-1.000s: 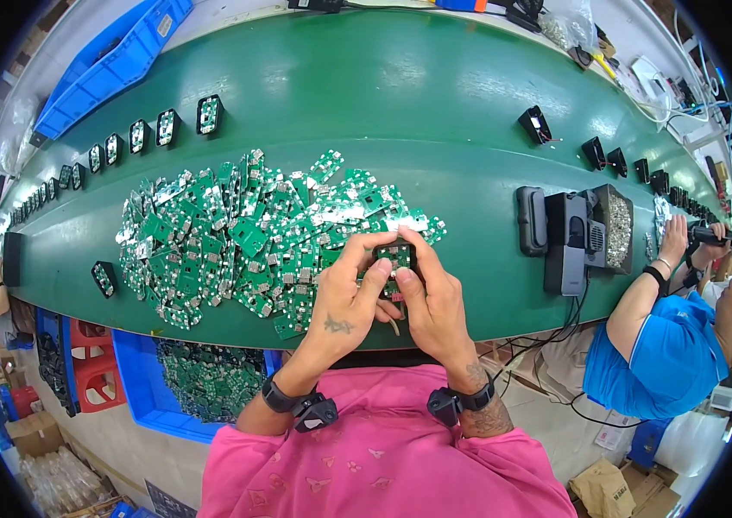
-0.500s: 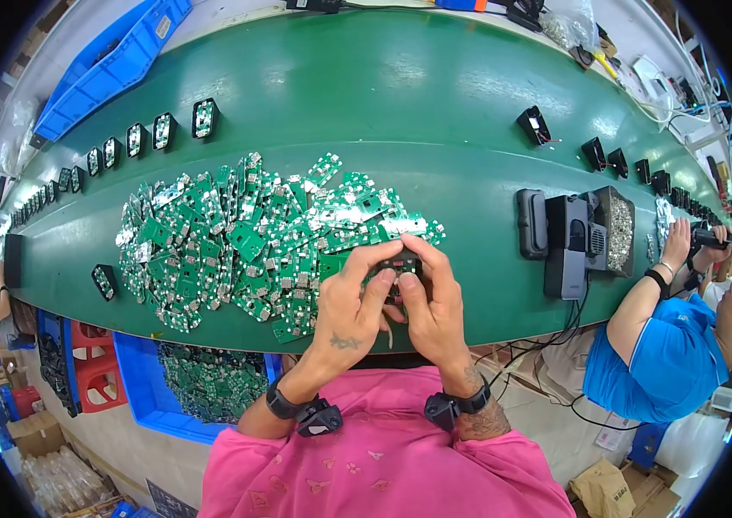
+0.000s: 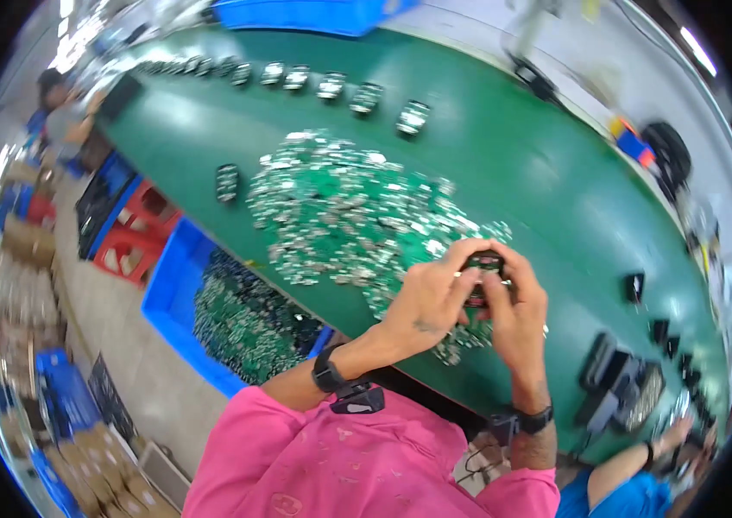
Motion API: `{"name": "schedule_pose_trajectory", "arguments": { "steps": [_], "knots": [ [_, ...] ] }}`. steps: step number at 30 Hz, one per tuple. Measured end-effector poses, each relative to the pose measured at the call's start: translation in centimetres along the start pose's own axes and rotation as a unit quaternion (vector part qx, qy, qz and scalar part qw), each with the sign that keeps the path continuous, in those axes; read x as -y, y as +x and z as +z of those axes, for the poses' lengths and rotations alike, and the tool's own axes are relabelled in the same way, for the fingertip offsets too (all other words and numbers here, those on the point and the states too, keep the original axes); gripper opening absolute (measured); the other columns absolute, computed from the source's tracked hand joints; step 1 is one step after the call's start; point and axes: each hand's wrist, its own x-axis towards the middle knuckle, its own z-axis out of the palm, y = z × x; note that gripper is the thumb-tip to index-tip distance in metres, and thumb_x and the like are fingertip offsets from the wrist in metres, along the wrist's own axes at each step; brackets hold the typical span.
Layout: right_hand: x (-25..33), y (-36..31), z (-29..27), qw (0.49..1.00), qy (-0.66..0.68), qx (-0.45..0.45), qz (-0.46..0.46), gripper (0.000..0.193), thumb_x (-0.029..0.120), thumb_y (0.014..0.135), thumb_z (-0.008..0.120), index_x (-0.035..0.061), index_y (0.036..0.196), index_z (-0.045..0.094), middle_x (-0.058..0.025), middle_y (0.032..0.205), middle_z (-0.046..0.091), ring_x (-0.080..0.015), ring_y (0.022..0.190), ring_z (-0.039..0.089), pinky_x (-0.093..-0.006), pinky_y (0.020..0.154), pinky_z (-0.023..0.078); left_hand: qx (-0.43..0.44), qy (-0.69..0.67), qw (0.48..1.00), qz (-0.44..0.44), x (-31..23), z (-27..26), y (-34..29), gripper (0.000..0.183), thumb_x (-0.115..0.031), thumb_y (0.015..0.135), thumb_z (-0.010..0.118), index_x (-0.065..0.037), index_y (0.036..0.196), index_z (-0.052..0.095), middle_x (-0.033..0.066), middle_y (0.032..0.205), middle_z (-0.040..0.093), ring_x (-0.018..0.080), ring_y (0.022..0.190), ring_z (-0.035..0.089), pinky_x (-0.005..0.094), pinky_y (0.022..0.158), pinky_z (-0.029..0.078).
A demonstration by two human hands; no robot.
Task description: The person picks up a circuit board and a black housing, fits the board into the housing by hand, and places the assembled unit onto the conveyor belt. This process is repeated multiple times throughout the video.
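Observation:
Over the right end of a heap of green circuit boards (image 3: 353,207), my two hands meet around one small black case (image 3: 485,258). The fingers of my left hand (image 3: 428,300) wrap its left side, and my right hand (image 3: 518,318) closes round the other side. Both thumbs lie on the top of the case, which looks to have a circuit board in it; thumbs and blur hide the details. A separate black case with a board (image 3: 227,183) lies left of the heap.
Filled black cases (image 3: 331,85) line the far left of the green table (image 3: 521,164). A blue bin (image 3: 178,332) of boards stands below the front edge. Grey devices (image 3: 616,380), black cases (image 3: 634,287) and a co-worker's arm (image 3: 625,475) are at right.
The whole view has swung toward the left and tilted, so the table now runs diagonally. My hands still grip the black case, thumbs on top.

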Motion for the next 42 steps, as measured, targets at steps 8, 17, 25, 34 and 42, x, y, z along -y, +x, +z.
{"name": "schedule_pose_trajectory", "arguments": {
  "steps": [8, 17, 25, 34, 42],
  "knots": [
    [-7.0, 17.0, -2.7, 0.996, -0.061, -0.04, 0.053, 0.032, 0.014, 0.095, 0.061, 0.0042, 0.125, 0.059, -0.006, 0.081, 0.065, -0.011, 0.057, 0.061, -0.0238, 0.048, 0.049, -0.3, 0.483, 0.819, -0.076, 0.5, -20.8, 0.3, 0.066, -0.021, 0.082, 0.068, -0.01, 0.142, 0.043, 0.0185, 0.129, 0.045, 0.0421, 0.104, 0.059, 0.0465, 0.088, 0.052],
    [-10.8, 23.3, -1.6, 0.976, -0.191, -0.097, 0.036, 0.041, 0.023, 0.092, 0.067, 0.0001, 0.125, 0.059, -0.0074, 0.077, 0.065, -0.015, 0.059, 0.061, -0.0296, 0.055, 0.051, -0.327, 0.445, 0.83, -0.08, 9.1, -32.7, 0.6, 0.06, -0.033, 0.074, 0.077, -0.003, 0.124, 0.062, 0.0159, 0.096, 0.068, 0.0343, 0.091, 0.068, 0.0419, 0.084, 0.054],
    [1.1, 5.1, 3.0, 0.993, -0.019, 0.109, -0.03, 0.046, 0.011, 0.096, 0.059, 0.0034, 0.14, 0.05, -0.0081, 0.091, 0.068, -0.0119, 0.079, 0.064, -0.0272, 0.071, 0.051, -0.189, 0.312, 0.93, 0.041, -0.3, -12.7, -0.9, 0.059, -0.01, 0.07, 0.084, -0.005, 0.125, 0.062, 0.0103, 0.106, 0.065, 0.0105, 0.073, 0.063, 0.0244, 0.059, 0.052],
    [0.1, -3.7, 0.4, 0.991, 0.114, -0.042, 0.063, 0.041, 0.005, 0.098, 0.057, 0.0004, 0.138, 0.052, -0.0037, 0.111, 0.062, -0.0069, 0.093, 0.058, -0.0233, 0.082, 0.049, 0.063, -0.114, 0.99, -0.049, -0.9, -1.6, -2.3, 0.061, -0.006, 0.083, 0.072, -0.006, 0.141, 0.052, 0.0154, 0.134, 0.054, 0.0174, 0.092, 0.068, 0.0263, 0.072, 0.058],
    [0.7, -5.9, -1.2, 0.996, 0.014, -0.075, -0.046, 0.041, 0.002, 0.094, 0.058, 0.0026, 0.135, 0.057, -0.0101, 0.106, 0.066, -0.0181, 0.089, 0.063, -0.0301, 0.08, 0.052, 0.01, 0.102, 0.988, 0.116, -0.2, 1.3, -2.5, 0.031, -0.006, 0.09, 0.066, -0.001, 0.121, 0.066, 0.0171, 0.117, 0.067, 0.0216, 0.089, 0.07, 0.029, 0.072, 0.057]
  ]
}}
